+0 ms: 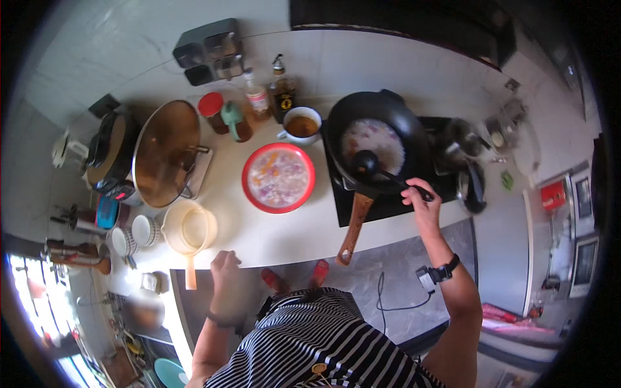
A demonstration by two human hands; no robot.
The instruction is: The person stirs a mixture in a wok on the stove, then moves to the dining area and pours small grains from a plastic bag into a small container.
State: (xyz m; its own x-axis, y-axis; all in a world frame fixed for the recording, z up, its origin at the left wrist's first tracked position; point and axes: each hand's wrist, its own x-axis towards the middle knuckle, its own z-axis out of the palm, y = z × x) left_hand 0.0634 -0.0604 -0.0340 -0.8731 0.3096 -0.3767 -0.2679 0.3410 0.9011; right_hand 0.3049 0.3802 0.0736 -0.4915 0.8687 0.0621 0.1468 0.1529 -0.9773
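My right hand (426, 204) grips the handle of a black ladle (367, 164), whose bowl rests in a deep black wok (412, 126) on the hob. Pale soupy food with purple and orange bits (373, 138) covers the wok's bottom. The wok's wood-look handle (358, 223) points towards me over the counter edge. A red-rimmed bowl (310, 167) left of the wok is filled with similar food. My left hand (225, 266), loosely curled with nothing seen in it, hovers by the counter's front edge. Nearest to it is a cream plastic dipper (206, 223) with its handle past the edge.
A white mug of brown liquid (302, 125) stands between bowl and wok, before an oil bottle (283, 94). A large glass lid (165, 155) leans upright at left, near a rice cooker (111, 150) and stacked small bowls (145, 230). Right of the wok sits a metal pot (463, 136).
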